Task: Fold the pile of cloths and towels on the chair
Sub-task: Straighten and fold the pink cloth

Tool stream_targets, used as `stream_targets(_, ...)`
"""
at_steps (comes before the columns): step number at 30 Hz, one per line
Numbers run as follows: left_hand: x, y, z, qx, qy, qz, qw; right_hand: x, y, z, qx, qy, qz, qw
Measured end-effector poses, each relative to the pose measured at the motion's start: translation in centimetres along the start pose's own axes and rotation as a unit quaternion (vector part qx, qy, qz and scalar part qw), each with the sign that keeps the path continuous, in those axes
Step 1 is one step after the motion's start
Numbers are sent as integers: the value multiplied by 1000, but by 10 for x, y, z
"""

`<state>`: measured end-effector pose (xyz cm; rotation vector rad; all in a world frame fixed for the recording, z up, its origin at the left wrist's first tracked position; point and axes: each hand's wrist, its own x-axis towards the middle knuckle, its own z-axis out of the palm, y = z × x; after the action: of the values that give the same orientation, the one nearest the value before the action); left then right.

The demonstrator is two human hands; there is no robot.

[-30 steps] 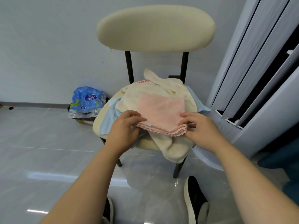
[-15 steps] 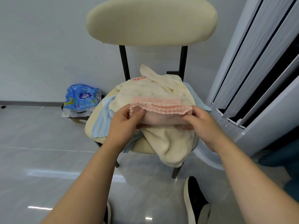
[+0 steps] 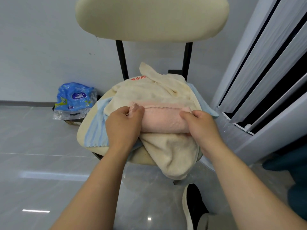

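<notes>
A small pink cloth (image 3: pixel 162 117), folded into a narrow band, lies on top of the pile on the cream chair (image 3: pixel 149 19). My left hand (image 3: pixel 123 126) pinches its left end and my right hand (image 3: pixel 201 127) presses on its right end. Under it sprawls a large cream towel (image 3: pixel 166 93) with red lettering, one part hanging over the seat's front edge. A light blue cloth (image 3: pixel 98 127) sticks out beneath the pile on the left, and another blue edge shows on the right.
A blue plastic package (image 3: pixel 74 98) sits on the floor by the wall, left of the chair. White sliding door panels (image 3: pixel 269 67) stand close on the right. My dark shoe (image 3: pixel 194 206) is on the glossy tile floor below the seat.
Both hands have folded the pink cloth's near edge away over itself, turning the flat square into a narrow band. The view has moved closer to the chair.
</notes>
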<state>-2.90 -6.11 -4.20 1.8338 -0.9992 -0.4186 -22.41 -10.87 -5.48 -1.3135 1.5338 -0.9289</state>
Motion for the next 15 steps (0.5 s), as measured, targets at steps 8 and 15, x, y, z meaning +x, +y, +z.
stream_targets(8, 5, 1, -2, -44, -26, -67, 996, 3, -5, 6, -28, 34, 39, 998)
stream_targets(15, 5, 2, -2, -34, -50, -94, 994, 0, -7, 9, -67, 29, 22, 997)
